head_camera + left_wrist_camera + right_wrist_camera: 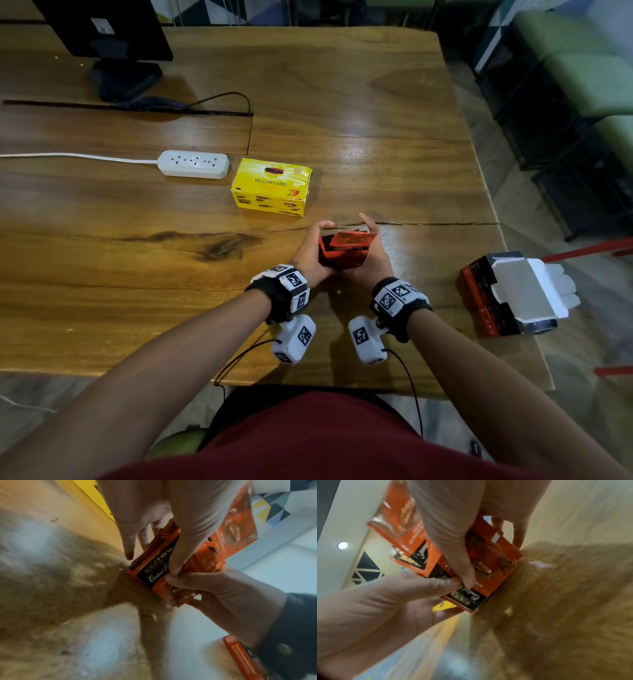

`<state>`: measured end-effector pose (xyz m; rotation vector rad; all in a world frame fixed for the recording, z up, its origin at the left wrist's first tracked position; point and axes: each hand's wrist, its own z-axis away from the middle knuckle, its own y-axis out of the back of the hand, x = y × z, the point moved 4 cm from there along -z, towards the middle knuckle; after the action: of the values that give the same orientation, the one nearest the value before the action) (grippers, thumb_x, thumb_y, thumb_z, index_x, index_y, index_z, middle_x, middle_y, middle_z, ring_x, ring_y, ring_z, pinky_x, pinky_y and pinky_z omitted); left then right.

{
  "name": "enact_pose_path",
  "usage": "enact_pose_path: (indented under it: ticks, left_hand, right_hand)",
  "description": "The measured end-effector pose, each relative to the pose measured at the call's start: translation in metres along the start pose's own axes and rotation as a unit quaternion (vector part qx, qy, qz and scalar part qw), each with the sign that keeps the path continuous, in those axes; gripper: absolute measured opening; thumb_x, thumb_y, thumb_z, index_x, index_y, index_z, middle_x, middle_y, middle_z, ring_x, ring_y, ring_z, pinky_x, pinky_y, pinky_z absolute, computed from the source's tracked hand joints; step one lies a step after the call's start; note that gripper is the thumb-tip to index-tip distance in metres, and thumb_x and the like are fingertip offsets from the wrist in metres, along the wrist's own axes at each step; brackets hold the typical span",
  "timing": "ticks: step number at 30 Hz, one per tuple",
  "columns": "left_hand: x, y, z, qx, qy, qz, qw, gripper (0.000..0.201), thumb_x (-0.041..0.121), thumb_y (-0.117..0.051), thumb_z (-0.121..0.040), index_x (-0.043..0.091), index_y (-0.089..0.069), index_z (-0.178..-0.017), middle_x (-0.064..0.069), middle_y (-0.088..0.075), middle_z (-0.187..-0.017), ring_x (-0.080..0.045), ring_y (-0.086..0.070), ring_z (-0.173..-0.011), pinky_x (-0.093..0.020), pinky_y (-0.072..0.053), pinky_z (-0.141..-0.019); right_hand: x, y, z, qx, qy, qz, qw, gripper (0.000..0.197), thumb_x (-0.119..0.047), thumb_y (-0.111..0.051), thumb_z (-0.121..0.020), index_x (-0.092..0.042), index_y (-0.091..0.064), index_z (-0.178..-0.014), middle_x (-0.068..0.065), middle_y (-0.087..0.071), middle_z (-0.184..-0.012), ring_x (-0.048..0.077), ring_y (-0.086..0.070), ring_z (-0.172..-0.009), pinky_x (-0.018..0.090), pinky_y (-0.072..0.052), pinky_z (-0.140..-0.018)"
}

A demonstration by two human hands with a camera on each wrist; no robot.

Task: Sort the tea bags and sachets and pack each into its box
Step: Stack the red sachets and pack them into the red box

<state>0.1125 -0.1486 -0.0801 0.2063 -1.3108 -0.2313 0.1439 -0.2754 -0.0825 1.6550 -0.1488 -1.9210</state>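
Observation:
Both hands hold an orange Bigelow tea box (342, 257) just above the table, near its front middle. My left hand (315, 246) grips the box's left side, thumb on the front panel and fingers behind. My right hand (371, 246) grips the right side, its thumb beside the left thumb (174, 561). The lid flap (352, 240) is raised, and orange sachets (155, 539) stand packed inside. A shut yellow tea box (272, 186) lies just beyond the hands. A red-and-black box (486, 301) with its white flaps open sits at the right edge.
A white power strip (193, 164) with its cord lies left of the yellow box. A monitor stand (123, 78) is at the far left. The wooden table (137, 274) ends close to the right of the red-and-black box.

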Motion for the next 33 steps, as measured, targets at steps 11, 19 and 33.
enact_pose_path:
  ticks: [11,19,33]
  left_hand:
    - [-0.004,-0.013,-0.005,-0.011,0.06,-0.024,0.998,0.091,0.004,-0.08,-0.063,0.019,-0.029,-0.137,-0.011,-0.052,-0.124,-0.017,-0.052,-0.106,-0.026,-0.041,-0.094]
    - [-0.005,-0.006,-0.009,0.002,0.06,-0.067,0.996,0.09,0.009,-0.084,-0.055,0.02,-0.036,-0.131,-0.008,-0.052,-0.128,-0.024,-0.053,-0.116,-0.032,-0.042,-0.097]
    - [-0.002,-0.004,-0.006,-0.001,0.029,-0.099,0.995,0.09,0.009,-0.083,-0.055,0.024,-0.034,-0.128,-0.002,-0.047,-0.128,-0.017,-0.047,-0.111,-0.029,-0.04,-0.091]
  right_hand:
    - [-0.002,0.011,0.009,-0.034,-0.039,-0.005,0.999,0.107,-0.002,-0.077,-0.067,-0.019,-0.008,-0.147,0.008,-0.049,-0.128,0.021,-0.053,-0.114,0.038,-0.04,-0.104]
    - [-0.008,0.006,0.007,-0.069,-0.005,0.007,0.998,0.121,-0.003,-0.083,-0.055,-0.024,-0.007,-0.146,0.015,-0.036,-0.142,0.027,-0.044,-0.128,0.044,-0.04,-0.106]
    - [-0.005,0.004,0.015,-0.1,0.068,0.174,0.977,0.107,-0.009,-0.072,-0.069,-0.023,-0.001,-0.148,0.008,0.006,-0.156,0.031,-0.022,-0.14,0.036,-0.039,-0.102]
